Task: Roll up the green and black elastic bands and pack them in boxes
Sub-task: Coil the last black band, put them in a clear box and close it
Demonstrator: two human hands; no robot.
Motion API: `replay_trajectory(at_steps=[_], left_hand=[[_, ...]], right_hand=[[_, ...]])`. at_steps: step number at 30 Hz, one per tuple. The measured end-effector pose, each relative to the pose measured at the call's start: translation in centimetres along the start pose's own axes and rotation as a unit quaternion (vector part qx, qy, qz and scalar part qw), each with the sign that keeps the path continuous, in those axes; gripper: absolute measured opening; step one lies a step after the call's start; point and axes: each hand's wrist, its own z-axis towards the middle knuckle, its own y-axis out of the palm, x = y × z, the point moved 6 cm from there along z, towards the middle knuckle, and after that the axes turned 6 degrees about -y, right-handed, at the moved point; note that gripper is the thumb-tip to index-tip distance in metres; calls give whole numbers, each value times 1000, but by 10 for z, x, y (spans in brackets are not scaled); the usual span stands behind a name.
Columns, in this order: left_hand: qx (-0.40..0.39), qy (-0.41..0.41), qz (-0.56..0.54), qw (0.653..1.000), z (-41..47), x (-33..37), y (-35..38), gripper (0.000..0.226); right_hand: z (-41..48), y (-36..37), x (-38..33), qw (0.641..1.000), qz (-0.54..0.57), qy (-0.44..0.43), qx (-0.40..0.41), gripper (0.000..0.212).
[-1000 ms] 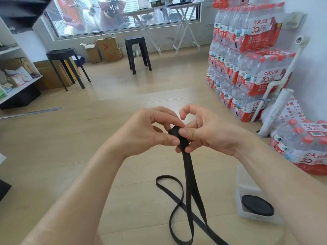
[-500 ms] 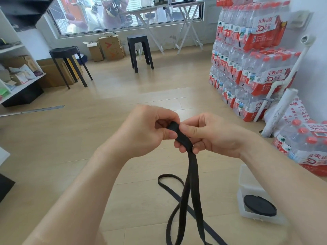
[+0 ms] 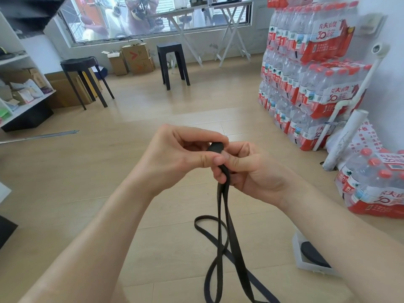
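A black elastic band [image 3: 225, 215] hangs from both hands down to the wooden floor, where its loose loops lie. Its top end is a small tight roll held between the hands. My left hand [image 3: 181, 158] pinches the roll from the left with thumb and fingers. From the right, my right hand [image 3: 251, 169] grips the roll and the two strands just below it. A clear plastic box [image 3: 298, 254] sits on the floor at the lower right, holding a rolled black band [image 3: 312, 253]; my right forearm covers part of it. No green band is in view.
Stacked packs of red-labelled water bottles [image 3: 306, 68] line the right wall, with one more pack [image 3: 376, 184] on the floor nearby. Two black stools [image 3: 85, 82] stand further back, beside cardboard boxes [image 3: 135, 57]. A shelf [image 3: 24, 99] is at the left.
Both hands have shifted slightly to the right and turned the roll, so the rolled end has grown a little. The hanging strands and the view have moved with them.
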Motion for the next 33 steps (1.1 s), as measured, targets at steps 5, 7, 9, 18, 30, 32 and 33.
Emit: replay_trajectory(at_steps=[5, 7, 9, 18, 30, 32, 33], left_hand=[[-10, 17, -14, 1000, -3, 8, 6, 32], [15, 20, 15, 1000, -3, 9, 5, 26], [49, 12, 66, 997, -3, 7, 0, 28], [118, -73, 261, 955, 4, -12, -17, 32], [-45, -180, 215, 959, 2, -29, -16, 31], [-56, -190, 211, 957, 2, -30, -15, 36], [-57, -192, 208, 958, 2, -30, -14, 38]], right_hand=[[1, 1, 2, 1000, 18, -4, -23, 23], [0, -1, 2, 999, -26, 13, -38, 19], [-2, -4, 2, 994, -88, 47, -45, 15], [0, 0, -10, 845, -531, -41, 51, 33], [-4, 15, -10, 744, -633, -214, -12, 34], [-3, 16, -12, 761, -622, -185, -12, 35], [-2, 16, -12, 766, -620, -169, -17, 38]])
